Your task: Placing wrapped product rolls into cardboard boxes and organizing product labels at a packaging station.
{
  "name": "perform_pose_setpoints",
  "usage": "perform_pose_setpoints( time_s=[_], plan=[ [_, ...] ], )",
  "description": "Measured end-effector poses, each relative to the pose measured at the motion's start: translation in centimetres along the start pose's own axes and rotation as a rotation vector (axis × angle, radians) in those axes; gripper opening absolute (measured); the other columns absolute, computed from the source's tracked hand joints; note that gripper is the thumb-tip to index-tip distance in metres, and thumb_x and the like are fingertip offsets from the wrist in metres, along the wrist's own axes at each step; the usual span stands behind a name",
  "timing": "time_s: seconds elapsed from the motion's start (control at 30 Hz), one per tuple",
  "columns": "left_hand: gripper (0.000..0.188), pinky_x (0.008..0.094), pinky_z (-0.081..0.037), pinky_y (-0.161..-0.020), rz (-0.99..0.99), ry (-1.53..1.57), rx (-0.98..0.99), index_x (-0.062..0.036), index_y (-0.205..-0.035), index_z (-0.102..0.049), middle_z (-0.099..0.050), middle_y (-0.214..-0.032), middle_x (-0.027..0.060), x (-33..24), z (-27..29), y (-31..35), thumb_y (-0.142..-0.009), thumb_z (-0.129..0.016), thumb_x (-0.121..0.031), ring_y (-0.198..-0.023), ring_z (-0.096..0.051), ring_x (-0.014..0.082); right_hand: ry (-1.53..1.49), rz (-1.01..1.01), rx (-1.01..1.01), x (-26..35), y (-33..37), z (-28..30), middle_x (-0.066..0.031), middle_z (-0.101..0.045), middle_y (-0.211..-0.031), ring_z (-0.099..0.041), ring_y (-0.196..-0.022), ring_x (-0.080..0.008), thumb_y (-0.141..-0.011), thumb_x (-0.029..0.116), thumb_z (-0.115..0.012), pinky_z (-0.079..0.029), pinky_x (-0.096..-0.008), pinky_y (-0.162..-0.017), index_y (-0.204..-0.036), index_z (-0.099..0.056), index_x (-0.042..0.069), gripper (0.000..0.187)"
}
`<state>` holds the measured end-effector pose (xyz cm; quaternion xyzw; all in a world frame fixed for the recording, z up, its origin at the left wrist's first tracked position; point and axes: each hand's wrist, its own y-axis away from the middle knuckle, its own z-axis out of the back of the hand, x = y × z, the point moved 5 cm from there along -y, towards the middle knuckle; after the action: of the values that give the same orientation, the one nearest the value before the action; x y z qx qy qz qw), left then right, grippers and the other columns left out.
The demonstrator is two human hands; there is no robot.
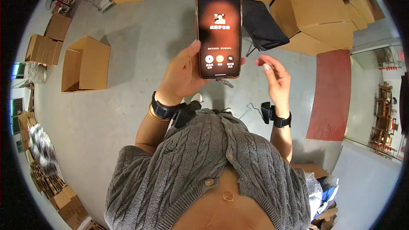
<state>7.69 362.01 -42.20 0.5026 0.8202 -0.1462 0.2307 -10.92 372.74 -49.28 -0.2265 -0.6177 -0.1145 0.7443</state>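
A smartphone [219, 38] stands upright in front of me, its screen lit with a reddish call screen and a row of round buttons near the bottom. My left hand [184, 70] is closed around its lower left part, thumb along the side edge. A short dark strap [225, 83] hangs from the phone's lower end. To the right of the phone, apart from it, my right hand [276, 79] is raised with bent fingers and thumb near each other; it holds nothing I can see. Both wrists wear black bands.
An open cardboard box [87, 64] stands on the grey floor at the left. Large cardboard boxes [315, 12] are piled at the far right beside a black folding chair or stool [264, 25]. A red mat [330, 98] lies at the right. Flattened cardboard and wrapped goods line the left wall.
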Motion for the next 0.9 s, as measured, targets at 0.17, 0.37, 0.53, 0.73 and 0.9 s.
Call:
perform_pose_setpoints(
  time_s=[0.17,0.37,0.53,0.73,0.9],
  plan=[
    [0.055,0.0524,-0.048,-0.092,-0.08,-0.213,-0.15,-0.0036,-0.138,-0.032,-0.051,-0.128,0.0194,0.1,1.5,1.2,-0.084,-0.044,0.002,-0.115,-0.053,0.0362,-0.028,0.158,0.159,6.0,-0.8,-4.4,-0.0113,-0.066,-0.107,-0.061,-0.099,-0.0167,-0.09,0.01,-0.057,-0.046,-0.0298,-0.088,-0.118,-0.058,0.0,0.03],
    [0.061,0.0475,-0.05,-0.09,-0.117,-0.243,-0.253,-0.0042,-0.136,-0.034,-0.053,-0.125,0.0163,-0.1,1.6,1.8,-0.078,-0.046,0.011,-0.111,-0.056,0.0303,0.021,0.196,0.192,7.6,-0.5,-5.1,-0.0135,-0.064,-0.111,-0.059,-0.103,-0.0181,-0.085,-0.004,-0.054,-0.042,-0.0318,-0.093,-0.125,-0.052,-0.001,0.04],
    [0.062,0.0427,-0.051,-0.09,-0.124,-0.272,-0.266,-0.0041,-0.138,-0.032,-0.054,-0.123,0.0152,-0.2,1.4,1.6,-0.079,-0.046,0.01,-0.109,-0.057,0.0269,0.091,0.249,0.195,7.4,-0.5,-5.1,-0.0156,-0.066,-0.104,-0.063,-0.099,-0.0221,-0.082,0.004,-0.065,-0.048,-0.0333,-0.086,-0.125,-0.052,0.0,0.045],
    [0.06,0.041,-0.051,-0.09,-0.128,-0.213,-0.269,-0.0039,-0.137,-0.033,-0.055,-0.121,0.0151,0.2,2.0,1.1,-0.08,-0.047,0.009,-0.105,-0.06,0.0263,0.059,0.248,0.187,7.5,-0.6,-5.0,-0.0147,-0.065,-0.104,-0.063,-0.098,-0.0202,-0.079,0.002,-0.068,-0.048,-0.0314,-0.086,-0.126,-0.051,-0.001,0.05],
    [0.057,0.0377,-0.053,-0.087,-0.159,-0.256,-0.294,-0.0047,-0.135,-0.037,-0.058,-0.118,0.0135,0.4,2.1,0.9,-0.081,-0.048,0.008,-0.102,-0.061,0.024,0.051,0.273,0.209,7.6,-0.7,-4.9,-0.0138,-0.065,-0.106,-0.062,-0.096,-0.0186,-0.079,0.001,-0.068,-0.048,-0.0306,-0.085,-0.126,-0.05,-0.002,0.051]
  ],
)
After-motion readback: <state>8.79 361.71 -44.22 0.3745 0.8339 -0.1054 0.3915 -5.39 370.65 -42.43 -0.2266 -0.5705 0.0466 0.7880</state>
